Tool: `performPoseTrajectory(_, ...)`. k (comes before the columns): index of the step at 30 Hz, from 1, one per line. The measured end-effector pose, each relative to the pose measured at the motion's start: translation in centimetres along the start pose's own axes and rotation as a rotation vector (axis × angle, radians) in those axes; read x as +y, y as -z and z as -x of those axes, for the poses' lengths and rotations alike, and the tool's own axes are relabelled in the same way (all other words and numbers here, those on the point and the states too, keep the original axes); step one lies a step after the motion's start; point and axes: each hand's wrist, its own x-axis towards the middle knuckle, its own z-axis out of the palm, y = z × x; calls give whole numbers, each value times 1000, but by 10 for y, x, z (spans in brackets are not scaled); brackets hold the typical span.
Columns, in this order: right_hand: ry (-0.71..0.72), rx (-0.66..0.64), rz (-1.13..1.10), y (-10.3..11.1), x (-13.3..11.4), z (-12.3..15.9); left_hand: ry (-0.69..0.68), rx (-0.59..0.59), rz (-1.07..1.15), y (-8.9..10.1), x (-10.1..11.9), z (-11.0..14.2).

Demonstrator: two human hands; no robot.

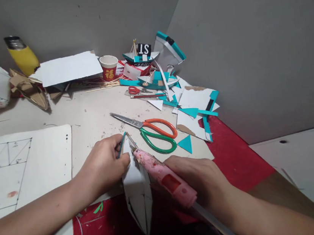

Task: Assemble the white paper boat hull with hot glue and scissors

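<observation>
Well, the thumb and forefinger of the left hand [102, 162] are clamped on the far end of a white hull [136, 183], whose long axis runs from that pinch back towards the body. The right hand [206, 174] is closed round a pink glue gun [166, 179], its fingers mostly hidden, and the nozzle meets the hull just beside the pinch; contact there is unclear. Just beyond both hands' fingers lie scissors [142, 125]; a teal triangle [185, 144] sits nearer the right ones.
</observation>
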Motion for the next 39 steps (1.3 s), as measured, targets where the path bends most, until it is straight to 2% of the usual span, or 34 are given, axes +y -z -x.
performPoseTrajectory(14, -20, -39, 11, 0, 1, 7, 9, -15, -22, 0, 2, 2)
performPoseTrajectory(21, 23, 16, 53, -2, 4, 3, 5, -14, -30, 0, -1, 3)
performPoseTrajectory(27, 21, -25, 46, -1, 2, 6, -11, -18, -31, 0, 0, 3)
performPoseTrajectory(34, 10, 12, 61, -2, 2, 5, -10, -23, -14, 1, 1, 2)
performPoseTrajectory(39, 15, -8, 48, -2, 3, 6, 8, -19, -13, 1, 3, 3)
